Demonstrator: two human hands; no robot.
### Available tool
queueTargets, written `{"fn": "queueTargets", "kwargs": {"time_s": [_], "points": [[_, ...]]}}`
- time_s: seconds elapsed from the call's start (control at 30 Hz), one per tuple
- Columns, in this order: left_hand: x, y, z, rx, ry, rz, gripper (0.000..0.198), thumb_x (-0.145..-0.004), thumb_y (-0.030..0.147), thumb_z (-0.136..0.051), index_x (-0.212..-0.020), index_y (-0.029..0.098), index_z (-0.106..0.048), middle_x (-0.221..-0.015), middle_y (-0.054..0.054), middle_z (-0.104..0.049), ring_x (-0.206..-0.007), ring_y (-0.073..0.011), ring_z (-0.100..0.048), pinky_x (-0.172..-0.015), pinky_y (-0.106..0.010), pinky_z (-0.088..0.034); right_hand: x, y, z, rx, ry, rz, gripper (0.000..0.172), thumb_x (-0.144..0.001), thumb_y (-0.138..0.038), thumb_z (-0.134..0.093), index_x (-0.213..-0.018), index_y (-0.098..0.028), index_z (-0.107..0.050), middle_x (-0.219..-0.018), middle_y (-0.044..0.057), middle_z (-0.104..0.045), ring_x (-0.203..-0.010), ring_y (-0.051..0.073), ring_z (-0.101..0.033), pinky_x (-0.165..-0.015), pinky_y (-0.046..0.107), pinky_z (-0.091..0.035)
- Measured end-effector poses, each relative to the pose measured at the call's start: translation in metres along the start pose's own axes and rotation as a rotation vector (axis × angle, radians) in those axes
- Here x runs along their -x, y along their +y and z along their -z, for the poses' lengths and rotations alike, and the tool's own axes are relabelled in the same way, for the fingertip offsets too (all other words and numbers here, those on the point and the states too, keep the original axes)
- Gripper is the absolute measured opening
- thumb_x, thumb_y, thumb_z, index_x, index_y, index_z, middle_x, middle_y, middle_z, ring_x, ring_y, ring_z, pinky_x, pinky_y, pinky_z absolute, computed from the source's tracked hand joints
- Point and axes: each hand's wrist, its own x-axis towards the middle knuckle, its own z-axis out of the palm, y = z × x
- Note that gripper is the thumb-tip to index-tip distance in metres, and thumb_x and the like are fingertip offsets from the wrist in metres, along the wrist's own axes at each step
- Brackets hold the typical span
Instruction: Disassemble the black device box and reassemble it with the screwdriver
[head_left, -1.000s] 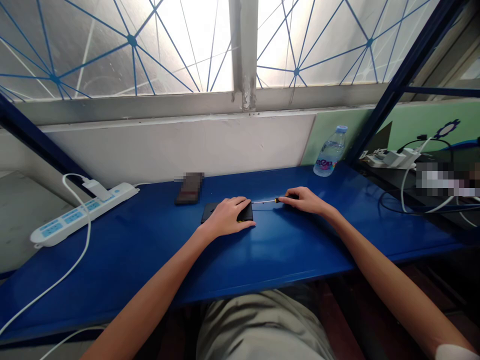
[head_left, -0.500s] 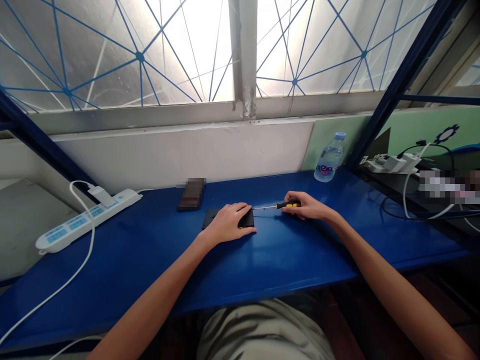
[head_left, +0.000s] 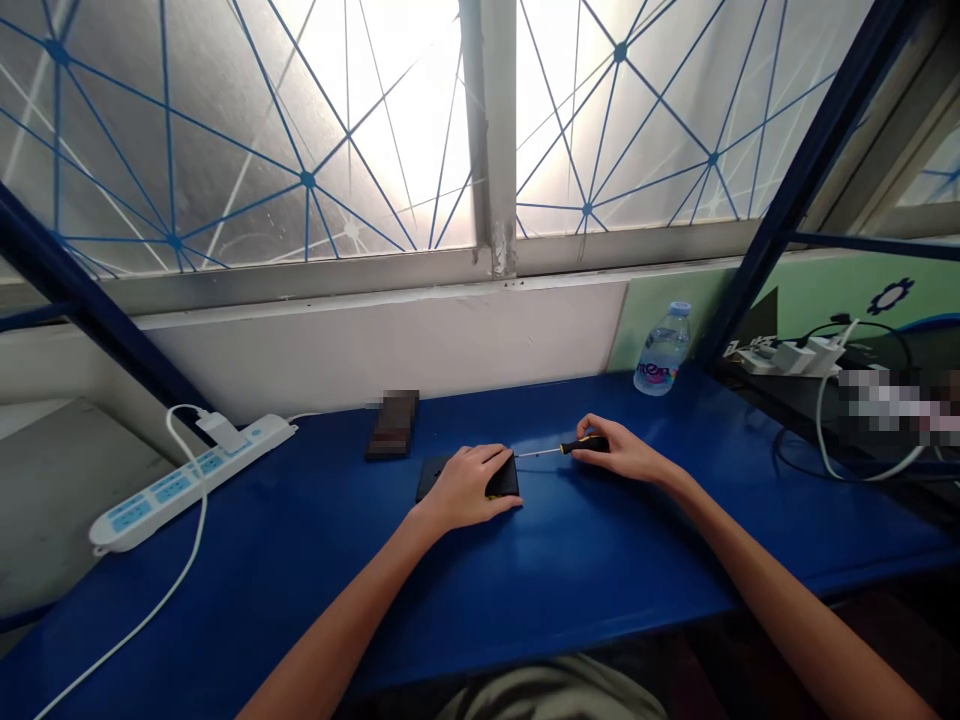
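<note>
Held on the blue table (head_left: 585, 580) by the left hand (head_left: 469, 488), the flat black rectangular case (head_left: 505, 481) looks light, stiff, best gripped by its edges; the right hand (head_left: 621, 452) pinches a black-and-yellow metal-shafted screwdriver (head_left: 570, 447).

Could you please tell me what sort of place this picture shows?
Probably an indoor workbench or shared workspace, though I cannot be certain. A power strip lies on the blue tabletop, the right hand holds a screwdriver, and a window with blue line patterns is behind.
</note>
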Motion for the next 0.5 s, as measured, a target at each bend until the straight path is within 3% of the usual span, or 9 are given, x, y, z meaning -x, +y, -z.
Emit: {"fn": "queueTargets", "kwargs": {"time_s": [0.07,0.27,0.4,0.5], "points": [[0.0001,-0.0012,-0.0005,0.0,0.005,0.002,0.068,-0.083,0.059,-0.067,-0.135,0.017,-0.057,-0.137,-0.015,-0.06,-0.123,-0.033,-0.058,-0.101,-0.047,-0.047,0.0,0.0016,0.0008,-0.043,-0.024,0.028,0.035,-0.084,-0.051,-0.065,-0.095,-0.021,-0.051,-0.079,-0.001,-0.06,-0.069,0.015,-0.052,-0.061,0.025,-0.039],[-0.0004,-0.0016,-0.0007,-0.013,-0.001,0.006,0.068,-0.084,0.061,-0.064,-0.136,0.018,-0.056,-0.139,-0.014,-0.059,-0.123,-0.0328,-0.058,-0.101,-0.046,-0.048,0.0007,0.0001,0.004,-0.183,-0.112,-0.011,0.041,-0.083,-0.056,-0.064,-0.095,-0.021,-0.048,-0.078,-0.002,-0.059,-0.047,0.009,-0.047,-0.045,0.024,-0.035],[-0.0017,0.0002,0.0005,-0.023,-0.004,-0.005,0.069,-0.085,0.063,-0.061,-0.136,0.017,-0.057,-0.14,-0.013,-0.058,-0.124,-0.0329,-0.058,-0.102,-0.045,-0.047,-0.0014,0.0019,0.0049,-0.085,-0.078,-0.003,0.044,-0.085,-0.061,-0.059,-0.092,-0.018,-0.059,-0.062,-0.002,-0.054,-0.046,0.011,-0.049,-0.046,0.025,-0.036],[-0.0026,0.0016,0.0018,-0.043,-0.003,-0.001,0.067,-0.085,0.062,-0.062,-0.135,0.017,-0.058,-0.139,-0.014,-0.059,-0.123,-0.0329,-0.059,-0.102,-0.043,-0.047,-0.0039,0.0031,0.0034,-0.006,-0.027,0.022,0.048,-0.088,-0.063,-0.054,-0.092,-0.017,-0.065,-0.063,-0.001,-0.055,-0.051,0.011,-0.049,-0.051,0.026,-0.037]]}}
